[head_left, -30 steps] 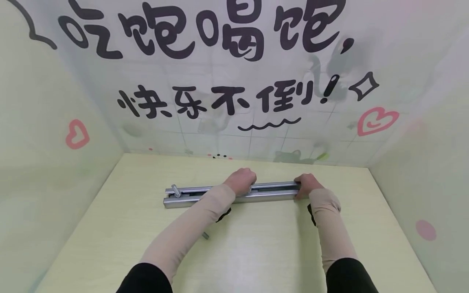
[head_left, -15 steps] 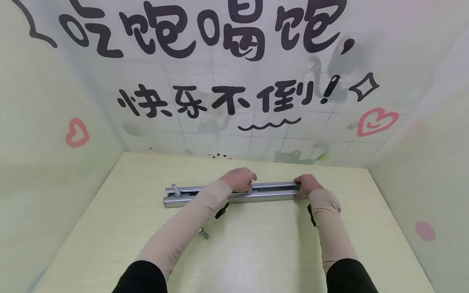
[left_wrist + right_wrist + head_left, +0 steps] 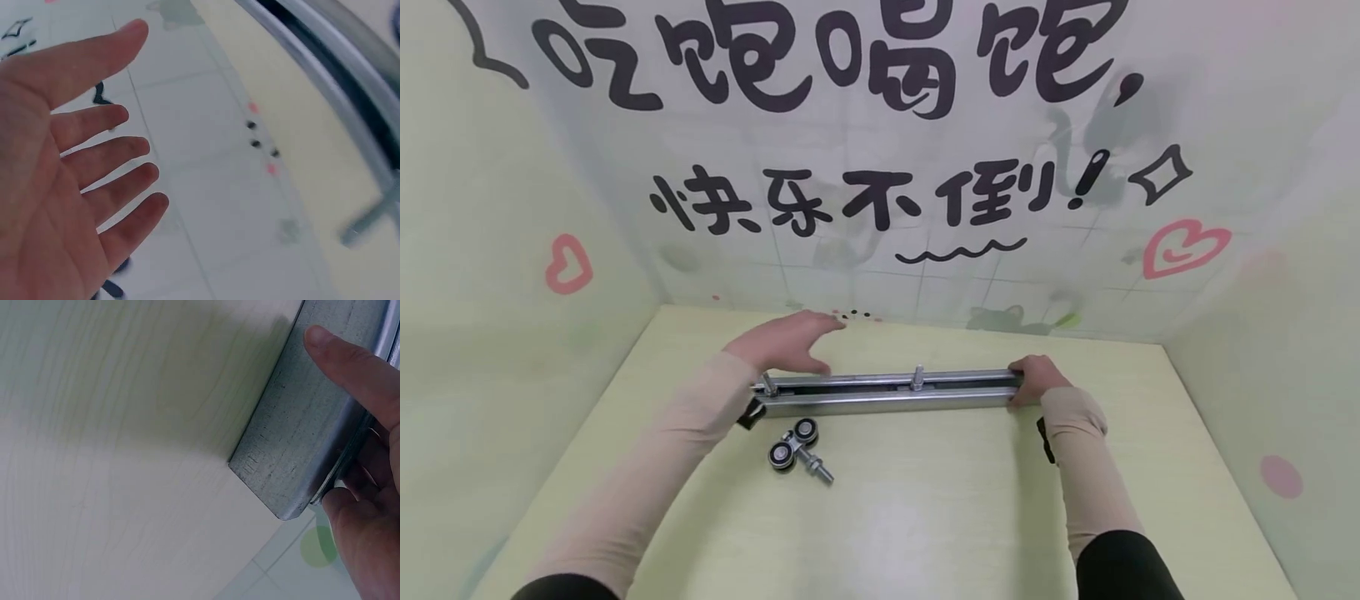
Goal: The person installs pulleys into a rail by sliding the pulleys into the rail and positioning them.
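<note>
A slotted metal rail (image 3: 880,403) lies lengthwise across the table, its slot facing up. My right hand (image 3: 1037,380) grips its right end; in the right wrist view the thumb lies along the rail's side wall (image 3: 281,425) and the fingers curl over the far side. My left hand (image 3: 786,342) is held above the rail's left part, fingers spread and holding nothing. Two bolts stick up out of the slot: one bolt (image 3: 918,377) right of the middle, another bolt (image 3: 770,385) near the left end, beside the left hand. The slot's inside is too dark to make out.
A loose roller trolley (image 3: 797,443) with black wheels and a threaded bolt lies on the pale wooden table (image 3: 925,508), in front of the rail's left part. Printed fabric walls (image 3: 842,250) enclose the table's back and sides.
My left hand has let go of the bolt right of the middle and moved left with its fingers opening. The roller trolley is now uncovered. My right hand keeps its grip on the rail.
</note>
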